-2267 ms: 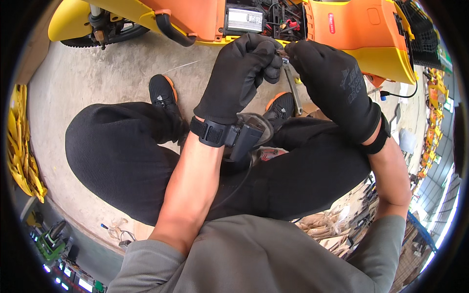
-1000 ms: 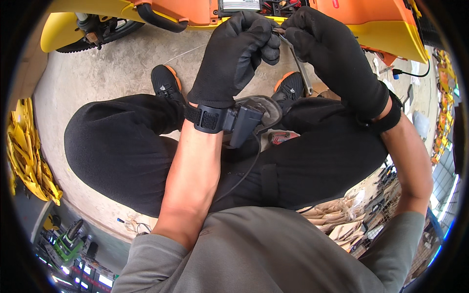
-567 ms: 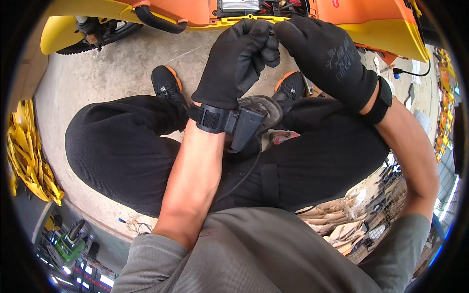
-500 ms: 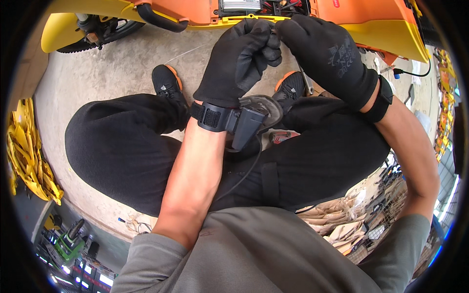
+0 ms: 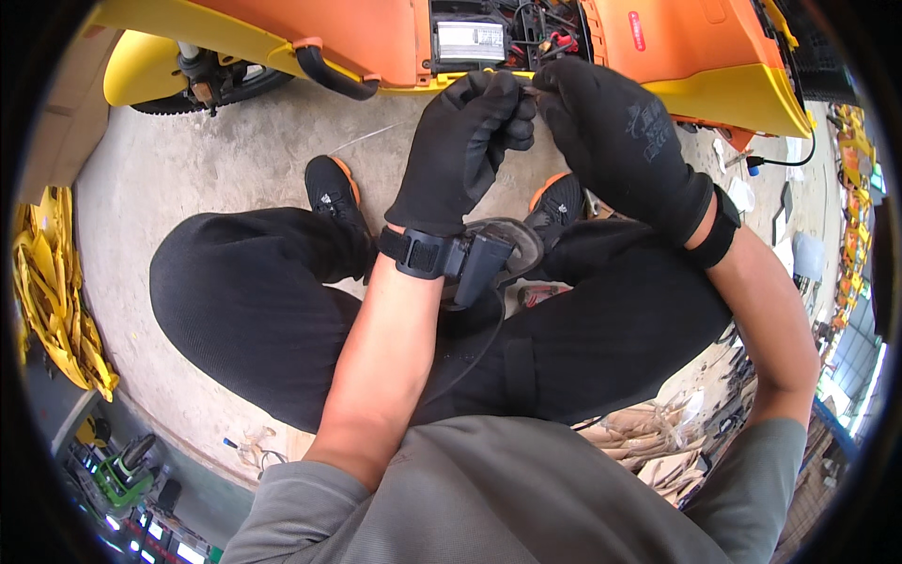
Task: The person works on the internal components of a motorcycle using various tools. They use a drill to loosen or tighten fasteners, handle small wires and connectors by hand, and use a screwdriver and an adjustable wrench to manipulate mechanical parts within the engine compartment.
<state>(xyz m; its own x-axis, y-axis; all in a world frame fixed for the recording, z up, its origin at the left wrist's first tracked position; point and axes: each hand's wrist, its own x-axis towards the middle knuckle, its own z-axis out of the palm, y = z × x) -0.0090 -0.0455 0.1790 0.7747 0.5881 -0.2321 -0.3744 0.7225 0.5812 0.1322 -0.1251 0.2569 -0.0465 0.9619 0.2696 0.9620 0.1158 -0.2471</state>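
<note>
You are sitting facing an orange-and-yellow vehicle, gloved left hand and right hand nearly meeting, fingers of both clamping on a small part, mostly hidden

"What shows on your screen?"
"From my remote seat, I see the left hand and right hand, both black-gloved, pinching at a small piece too hidden for me to name."
"Beyond them?"
"A motorbike, orange and yellow, with a silver box beside wires in its open bay."
"And lower?"
"Two black shoes with orange soles, apart on the concrete floor."
</note>
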